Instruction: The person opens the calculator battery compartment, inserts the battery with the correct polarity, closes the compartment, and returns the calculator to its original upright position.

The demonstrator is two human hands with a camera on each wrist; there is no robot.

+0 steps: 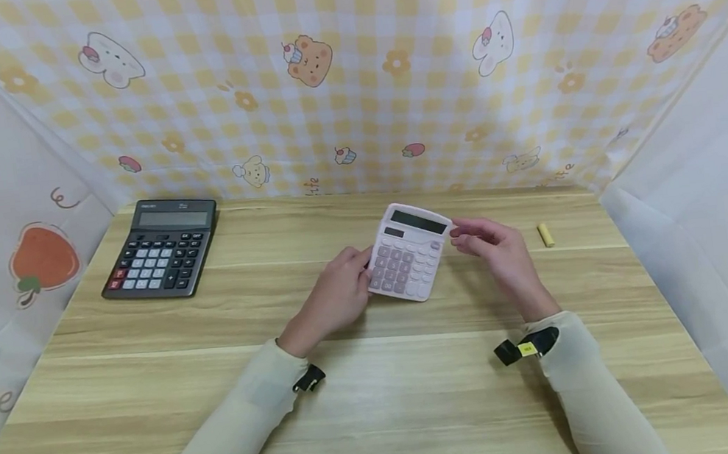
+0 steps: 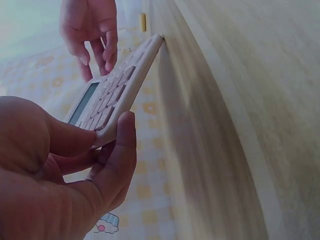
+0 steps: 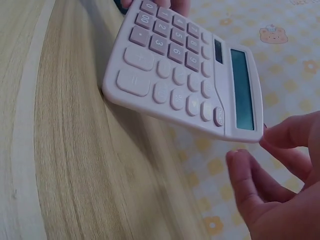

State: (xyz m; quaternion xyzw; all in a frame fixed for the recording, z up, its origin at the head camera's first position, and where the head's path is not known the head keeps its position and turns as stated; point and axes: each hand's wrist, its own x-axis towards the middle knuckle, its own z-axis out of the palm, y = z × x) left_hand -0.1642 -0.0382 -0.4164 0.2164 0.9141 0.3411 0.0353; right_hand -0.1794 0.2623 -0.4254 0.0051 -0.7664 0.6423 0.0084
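Note:
A pink calculator (image 1: 407, 256) is held tilted above the table, its keys and dark display facing up. My left hand (image 1: 342, 288) pinches its left edge; in the left wrist view the thumb (image 2: 75, 140) lies on the key side and the fingers (image 2: 117, 160) curl beneath. At the upper right corner of the calculator (image 3: 185, 75) is my right hand (image 1: 498, 253), its fingers loosely bent. One fingertip there appears to touch the corner in the right wrist view, while another finger (image 3: 241, 167) stands apart from it.
A larger black calculator (image 1: 163, 248) lies at the back left of the wooden table (image 1: 384, 417). Right of my right hand is a small yellow stick (image 1: 545, 235). A yellow checked cloth (image 1: 358, 109) hangs behind the table, with pale cloths at both sides.

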